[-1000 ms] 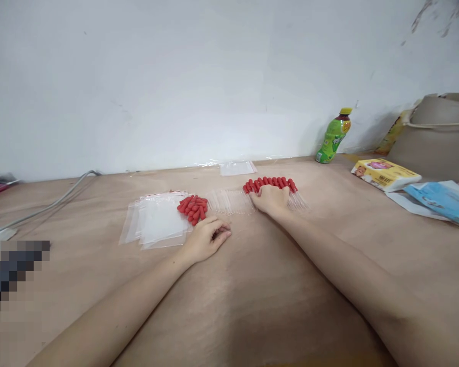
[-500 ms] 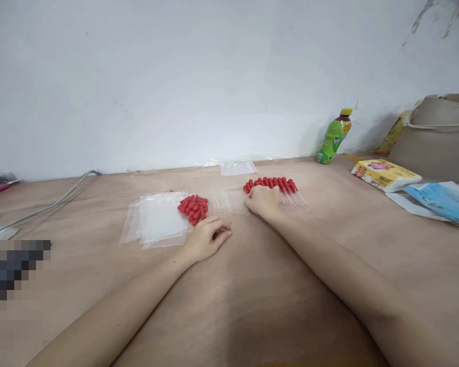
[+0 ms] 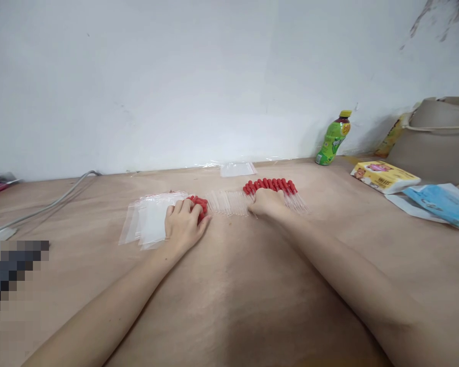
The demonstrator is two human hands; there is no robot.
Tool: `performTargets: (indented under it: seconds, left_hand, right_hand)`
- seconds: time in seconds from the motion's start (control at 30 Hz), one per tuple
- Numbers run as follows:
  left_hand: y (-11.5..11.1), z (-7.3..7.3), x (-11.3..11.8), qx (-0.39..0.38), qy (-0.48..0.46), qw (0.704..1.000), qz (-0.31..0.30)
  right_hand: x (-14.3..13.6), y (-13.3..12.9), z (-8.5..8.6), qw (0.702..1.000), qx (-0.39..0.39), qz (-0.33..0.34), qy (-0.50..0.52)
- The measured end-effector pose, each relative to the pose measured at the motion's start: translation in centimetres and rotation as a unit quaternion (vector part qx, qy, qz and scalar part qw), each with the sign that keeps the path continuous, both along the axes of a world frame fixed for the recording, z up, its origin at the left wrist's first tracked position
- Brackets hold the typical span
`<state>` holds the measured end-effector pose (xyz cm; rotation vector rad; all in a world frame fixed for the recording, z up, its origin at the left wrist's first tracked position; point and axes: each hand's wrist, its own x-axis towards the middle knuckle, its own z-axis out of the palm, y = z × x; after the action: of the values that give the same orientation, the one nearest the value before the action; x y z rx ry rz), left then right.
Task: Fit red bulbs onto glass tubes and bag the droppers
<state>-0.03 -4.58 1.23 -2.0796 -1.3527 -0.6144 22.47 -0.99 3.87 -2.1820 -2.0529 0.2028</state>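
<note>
"left hand (image 3: 185,221)?"
"bent over small, loose red bulbs (image 3: 202,205) on the brown table (image 3: 199,306); clear plastic bags (image 3: 150,221) at its nine o'clock"
"right hand (image 3: 266,202)?"
"curled by thin, clear tubes (image 3: 227,203) at nine o'clock, red-capped clear tubes (image 3: 290,187) at one; can't tell if either grips anything"
</note>
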Motion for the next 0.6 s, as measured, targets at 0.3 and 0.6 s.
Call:
performTargets:
  seconds: [0.3, 0.6]
  left_hand:
    - [0.6, -0.3, -0.1, 0.023, 0.058, 0.998, -0.021]
    - [0.4, 0.2, 0.2, 0.125, 0.072, 0.988, -0.051]
  right_hand:
    - [-0.4, -0.4, -0.2, 1.000, -0.001, 0.017, -0.002]
    - [1.8, -2.1, -1.8, 0.990, 0.122, 0.054, 0.048]
